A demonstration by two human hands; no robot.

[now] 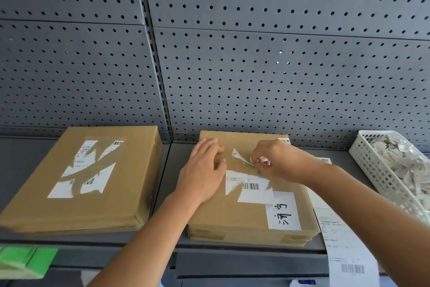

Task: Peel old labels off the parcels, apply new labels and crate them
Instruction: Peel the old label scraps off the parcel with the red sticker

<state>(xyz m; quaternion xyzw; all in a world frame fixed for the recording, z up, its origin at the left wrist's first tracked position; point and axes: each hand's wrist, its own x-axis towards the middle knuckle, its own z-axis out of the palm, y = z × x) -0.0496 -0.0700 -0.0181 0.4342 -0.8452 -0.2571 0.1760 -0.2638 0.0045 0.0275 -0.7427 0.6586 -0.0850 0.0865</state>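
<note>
- The working parcel (232, 214), a flat brown-paper package, lies on a grey shelf (167, 193) in front of a perforated back panel (256, 54).
- The left grip (204, 170) lies flat on the parcel's top, fingers straight and pressing it down, holding nothing.
- The right grip (274, 158) is over the parcel's far half, narrowed to a pinch on a torn white strip of old label (240, 157) that is lifted partly off the paper.
- Nearer on the same top, a ragged label remnant (251, 186) shows a barcode and small print too fine to read.
- Beside that remnant is a white sticker (283, 211) with two handwritten black Chinese characters.
- Left of the parcel lies a second parcel (81, 205) with torn label patches (86, 170) and barcode fragments.
- Right of the parcel, a long printed label strip (344, 240) hangs over the shelf edge, with a barcode at its lower end.
- Farther right, a white basket (372, 165) holds crumpled paper scraps (400, 158).
</note>
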